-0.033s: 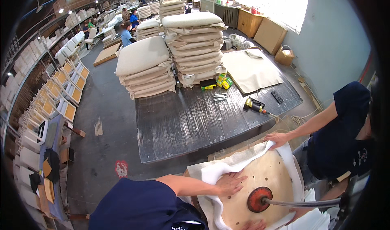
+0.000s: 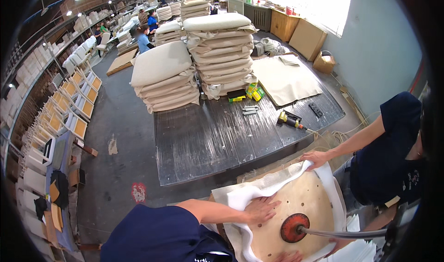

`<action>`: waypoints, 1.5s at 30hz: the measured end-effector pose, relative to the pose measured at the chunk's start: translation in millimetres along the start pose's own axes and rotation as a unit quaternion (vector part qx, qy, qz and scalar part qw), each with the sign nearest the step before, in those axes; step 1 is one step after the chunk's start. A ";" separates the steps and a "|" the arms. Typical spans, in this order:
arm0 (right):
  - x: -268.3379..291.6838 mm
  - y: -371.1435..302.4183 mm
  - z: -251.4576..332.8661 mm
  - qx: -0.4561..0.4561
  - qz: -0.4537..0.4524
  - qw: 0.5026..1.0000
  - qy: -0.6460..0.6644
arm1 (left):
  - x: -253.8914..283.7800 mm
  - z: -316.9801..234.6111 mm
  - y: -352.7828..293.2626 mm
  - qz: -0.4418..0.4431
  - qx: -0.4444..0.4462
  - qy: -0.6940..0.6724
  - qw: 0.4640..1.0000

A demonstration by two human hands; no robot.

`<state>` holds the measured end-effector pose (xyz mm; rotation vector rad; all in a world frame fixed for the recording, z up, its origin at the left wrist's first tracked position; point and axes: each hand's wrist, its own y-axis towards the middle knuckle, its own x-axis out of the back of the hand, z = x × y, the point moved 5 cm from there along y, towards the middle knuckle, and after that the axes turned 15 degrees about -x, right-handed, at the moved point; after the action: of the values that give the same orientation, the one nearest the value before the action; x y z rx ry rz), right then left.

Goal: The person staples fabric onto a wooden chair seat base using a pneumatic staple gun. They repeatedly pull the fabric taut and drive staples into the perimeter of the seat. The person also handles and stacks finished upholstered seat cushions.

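A pale wooden seat board (image 2: 273, 236) with several drilled holes lies on white foam (image 2: 240, 196), with beige fabric (image 2: 222, 193) spread underneath. My left hand (image 2: 262, 210) rests flat on the board near its left edge, fingers spread. At the lower picture edge, my right hand (image 2: 289, 257) lies on the board, fingers stretched out and partly cut off. Between board and rod, a red round pressing pad (image 2: 293, 227) bears on the wood. Across from me, a co-worker's hand (image 2: 316, 159) grips the foam edge, and their other hand (image 2: 340, 244) is at the near right edge.
The pad's metal rod (image 2: 347, 234) runs in from the right. Ahead is a plastic-covered black table (image 2: 208, 141) with stacked seat cushions (image 2: 219, 53), a pneumatic stapler (image 2: 290, 119), a black slotted piece (image 2: 315, 110) and beige cloth (image 2: 286, 79). Chair frames (image 2: 74, 100) line the left.
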<state>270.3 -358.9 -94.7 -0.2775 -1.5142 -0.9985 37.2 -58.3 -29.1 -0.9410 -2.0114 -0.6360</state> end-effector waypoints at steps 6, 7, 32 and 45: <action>38.7 -12.5 21.8 -0.044 0.001 0.998 -0.046 | 7.8 -12.7 -7.4 0.055 -0.010 0.009 0.998; 29.3 -10.6 12.6 -0.024 0.017 0.999 -0.023 | -4.9 -1.8 -5.9 -0.026 -0.038 -0.019 0.999; 76.5 14.5 135.6 0.076 0.004 0.985 0.156 | -31.1 -66.2 -5.6 -0.047 -0.333 -0.049 0.941; 53.0 16.9 110.5 0.082 0.029 0.983 0.162 | -34.3 -81.3 -14.4 -0.040 -0.287 -0.064 0.955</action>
<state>193.0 -289.6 -27.4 -0.0386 -1.2738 -0.8225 76.3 -137.4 -14.7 -1.2620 -2.0188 -1.2793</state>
